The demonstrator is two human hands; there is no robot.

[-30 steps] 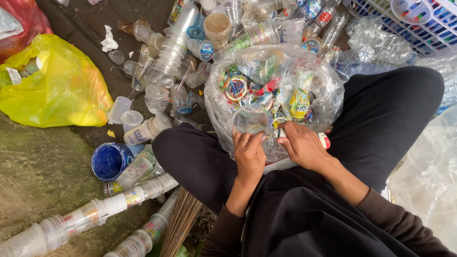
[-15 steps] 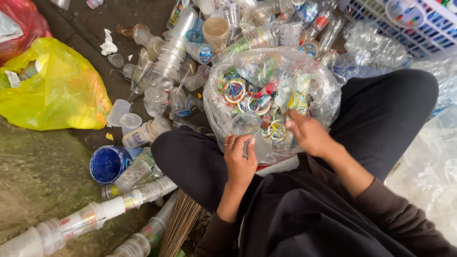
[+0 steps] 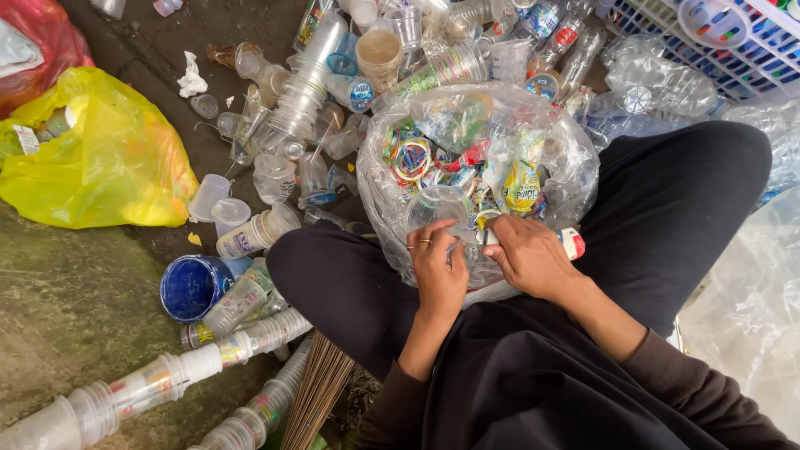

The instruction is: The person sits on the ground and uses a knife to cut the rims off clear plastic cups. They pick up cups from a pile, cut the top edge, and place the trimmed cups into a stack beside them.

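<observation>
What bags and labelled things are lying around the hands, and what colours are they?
Clear bag: between the knees, full of colourful lid rings.
Yellow sachet label: inside that bag, above the right hand.
Yellow bag: left, crumpled.
Red bag: top-left corner.
Left hand: on the clear bag's rim.

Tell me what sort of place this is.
Probably an informal plastic-waste sorting spot on bare ground. Nested stacks of clear plastic cups lie about, a clear bag of cup lids and rings sits at the person's knees, and both hands, left hand and right hand, work at it.
</observation>
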